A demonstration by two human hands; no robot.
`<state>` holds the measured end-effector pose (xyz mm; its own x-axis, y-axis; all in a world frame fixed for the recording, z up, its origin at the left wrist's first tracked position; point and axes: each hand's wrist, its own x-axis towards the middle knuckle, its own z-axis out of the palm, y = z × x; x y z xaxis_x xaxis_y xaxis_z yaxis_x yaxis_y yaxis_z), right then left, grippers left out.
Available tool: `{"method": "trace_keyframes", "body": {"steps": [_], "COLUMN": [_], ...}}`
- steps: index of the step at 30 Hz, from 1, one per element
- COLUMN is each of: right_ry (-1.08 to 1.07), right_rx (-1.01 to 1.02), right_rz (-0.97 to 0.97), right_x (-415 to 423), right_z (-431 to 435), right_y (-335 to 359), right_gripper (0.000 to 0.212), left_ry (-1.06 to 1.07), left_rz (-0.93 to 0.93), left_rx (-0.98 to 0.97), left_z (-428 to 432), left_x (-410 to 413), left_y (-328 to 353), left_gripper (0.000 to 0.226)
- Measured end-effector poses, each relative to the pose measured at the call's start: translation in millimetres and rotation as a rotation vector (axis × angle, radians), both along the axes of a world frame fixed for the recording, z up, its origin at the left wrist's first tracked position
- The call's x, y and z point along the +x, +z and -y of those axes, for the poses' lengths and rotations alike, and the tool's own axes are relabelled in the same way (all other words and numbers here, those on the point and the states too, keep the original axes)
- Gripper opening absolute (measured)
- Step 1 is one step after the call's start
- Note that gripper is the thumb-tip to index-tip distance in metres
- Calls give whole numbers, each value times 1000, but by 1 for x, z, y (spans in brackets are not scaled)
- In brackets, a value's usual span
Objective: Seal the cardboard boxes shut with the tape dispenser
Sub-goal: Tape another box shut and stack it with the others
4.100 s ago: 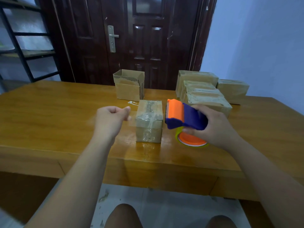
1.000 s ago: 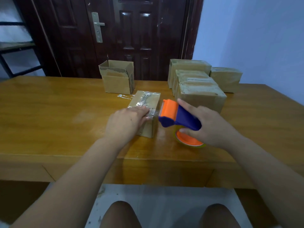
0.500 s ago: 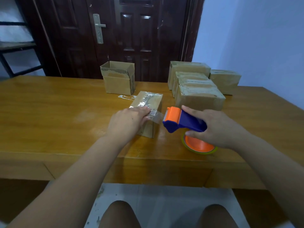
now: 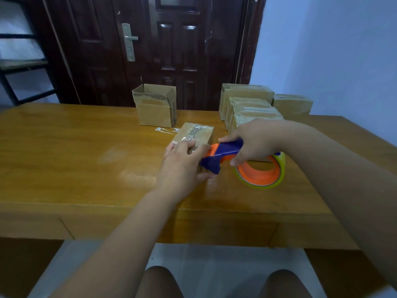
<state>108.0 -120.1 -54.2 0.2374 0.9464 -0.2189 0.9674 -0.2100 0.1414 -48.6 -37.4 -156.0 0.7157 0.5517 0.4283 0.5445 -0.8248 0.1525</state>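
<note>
Tape dispenser has closed leftward onto the near end of the taped box, at the middle of the tabletop. Left hand clasps that end, fingers curled over the top, thumb on the near face; right hand is wrapped tight round the handle. Dispenser's long axis runs parallel to the near edge, head pointing left.

- The left hand reaches forward palm down, fingers laid over the top of the box, thumb against its near face.
- The right hand comes in from the right, fingers and thumb wrapped round the tape dispenser.
- The 2 forearms are bare.
</note>
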Motion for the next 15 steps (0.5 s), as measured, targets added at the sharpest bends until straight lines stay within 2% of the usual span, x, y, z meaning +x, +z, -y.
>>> {"method": "trace_keyframes", "body": {"steps": [2, 4, 7, 9, 11, 15], "right_ry": [-14, -38, -108, -151, -187, -248], "right_rx": [-34, -76, -136, -193, -236, -302], "right_rz": [-43, -162, -507, -740, -872, -1105], "right_x": [2, 10, 28, 38, 45, 55], "right_z": [-6, -8, -4, 2, 8, 22], "right_y": [6, 6, -10, -28, -43, -60], "right_gripper": [66, 61, 51, 44, 35, 31], "left_ry": [34, 47, 20, 7, -2, -24], "left_rz": [41, -26, -166, -275, -347, -349], "left_rx": [7, 36, 31, 34, 25, -40], "left_z": [3, 0, -6, -5, -5, -7], "left_x": [3, 4, 4, 3, 2, -2], "left_y": [-4, -4, 6, 10, 13, 23], "left_gripper": [60, 56, 54, 59, 72, 92]}}
